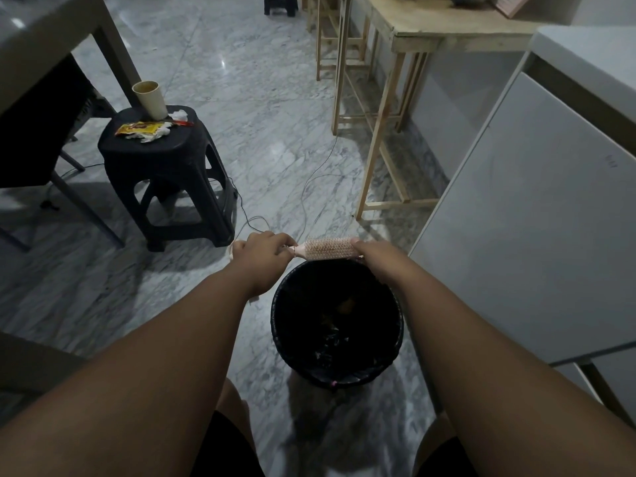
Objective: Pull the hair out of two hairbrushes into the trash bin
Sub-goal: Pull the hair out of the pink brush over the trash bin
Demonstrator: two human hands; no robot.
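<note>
A pink round hairbrush [328, 249] lies level between my two hands, just over the far rim of the black trash bin [285, 339]. My left hand [263, 253] is closed around its handle end. My right hand [373, 256] grips the far tip of the bristled barrel. The bin stands on the marble floor between my knees, lined with a dark bag and holding some dark rubbish. Only one hairbrush is in sight.
A black plastic stool [165, 173] at the left carries a beige cup [149, 98] and crumpled wrappers [148, 129]. Thin cables [309, 180] trail across the floor. A white cabinet [537, 215] stands at the right, with wooden table frames [375, 139] behind it.
</note>
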